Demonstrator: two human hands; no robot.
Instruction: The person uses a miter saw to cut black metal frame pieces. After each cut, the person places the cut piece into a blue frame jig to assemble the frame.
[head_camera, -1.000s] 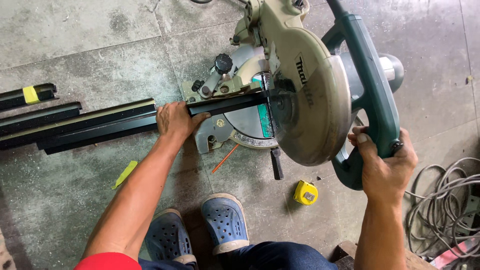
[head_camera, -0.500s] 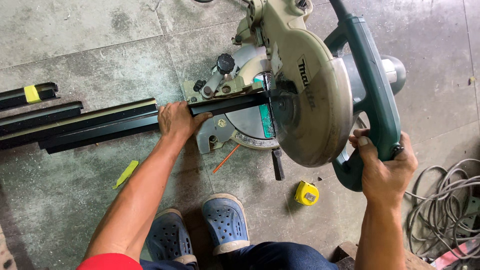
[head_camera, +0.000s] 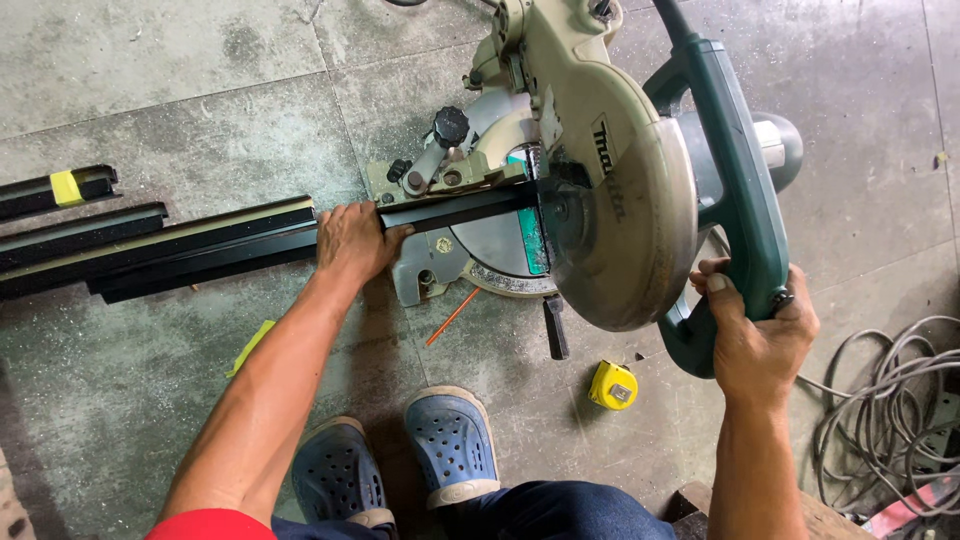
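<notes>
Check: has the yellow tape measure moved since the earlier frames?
No. The yellow tape measure lies in the same spot on the floor, just right of the saw's black lever, as before.

The floor (head_camera: 180, 70) was grey concrete, stained and scuffed, split by seams running toward twelve and nine o'clock. Even daylight lay on it. At four o'clock, grey cables (head_camera: 880, 400) coiled loosely on it.

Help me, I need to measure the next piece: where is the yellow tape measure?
In the head view, the yellow tape measure lies on the concrete floor, just below the saw's blade guard, between the blue shoes and the right hand.
</notes>
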